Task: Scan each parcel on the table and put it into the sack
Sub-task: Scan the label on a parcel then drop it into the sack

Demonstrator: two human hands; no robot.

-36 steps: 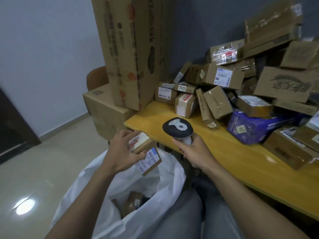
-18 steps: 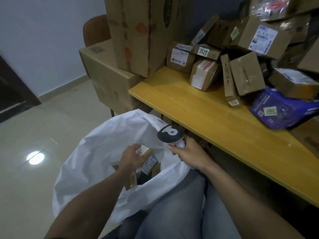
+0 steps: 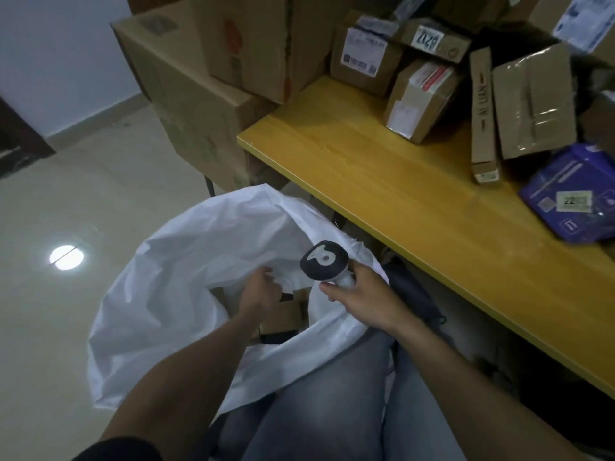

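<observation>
A white sack (image 3: 166, 277) stands open on the floor by my knees. My left hand (image 3: 261, 291) is inside its mouth with relaxed fingers and holds nothing. Just below it lies a brown cardboard parcel (image 3: 288, 316) in the sack. My right hand (image 3: 361, 299) grips the white handle of a black-headed scanner (image 3: 324, 264) over the sack's right rim. On the yellow wooden table (image 3: 399, 184) lie several parcels: a labelled box (image 3: 364, 53), a box with red tape (image 3: 419, 98), a narrow upright box (image 3: 482, 111), a taped box (image 3: 532, 101) and a purple bag (image 3: 572, 194).
Two large cartons (image 3: 199, 94) are stacked on the floor at the table's left end. The table's near edge runs diagonally just right of the sack. Shiny tiled floor (image 3: 50, 327) lies to the left. My legs in grey jeans (image 3: 332, 410) fill the bottom.
My left hand carried the labelled parcel down from table height into the sack and let it go. The scanner in my right hand came down to the sack's rim. The view tilted downward.
</observation>
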